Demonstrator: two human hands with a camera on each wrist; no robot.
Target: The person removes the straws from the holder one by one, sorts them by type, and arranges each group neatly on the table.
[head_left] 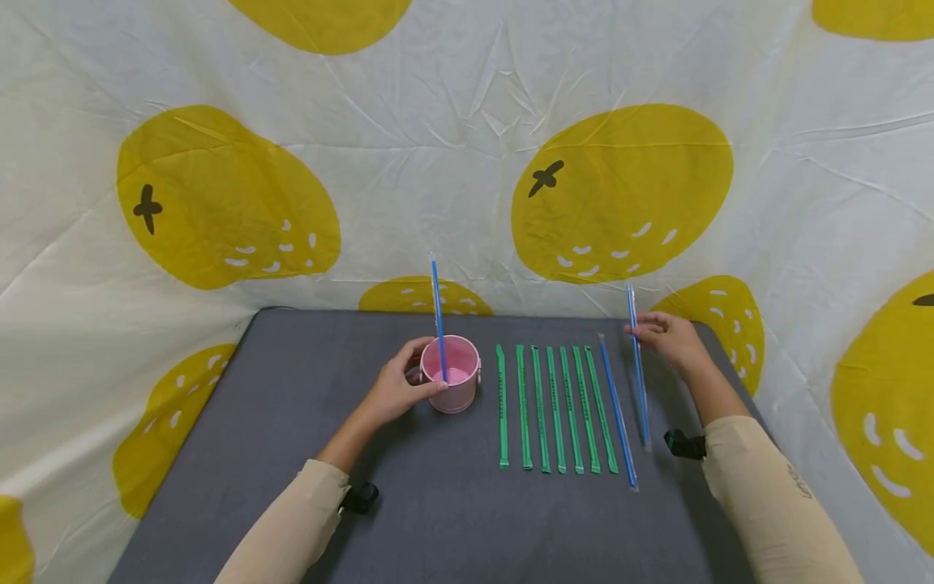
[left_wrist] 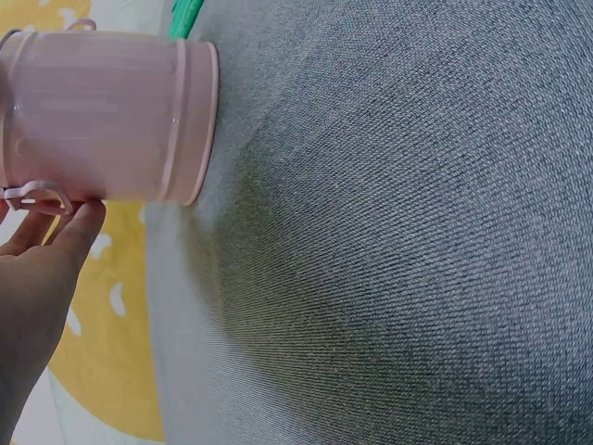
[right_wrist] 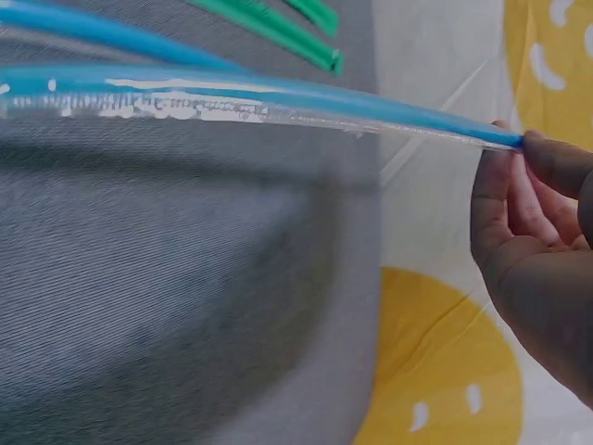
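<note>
My left hand [head_left: 394,385] holds a small pink bucket [head_left: 454,397] by its side, thumb at the near rim and fingers around the far left. One blue wrapped straw [head_left: 439,312] stands upright inside it, leaning slightly left. In the left wrist view the bucket [left_wrist: 97,116] shows its side handle, with fingertips against its wall. Over at the right, my right hand [head_left: 667,337] pinches a blue straw in a clear wrapper [head_left: 639,373] near its upper end. The right wrist view shows that straw [right_wrist: 278,97] between thumb and fingers, with its shadow on the table.
Several green wrapped straws [head_left: 557,410] lie in a row right of the bucket. Beside them lies another blue wrapped straw [head_left: 619,414], close to the held one. The dark grey table [head_left: 292,389] ends at a white cloth [head_left: 423,186] with yellow fruit prints.
</note>
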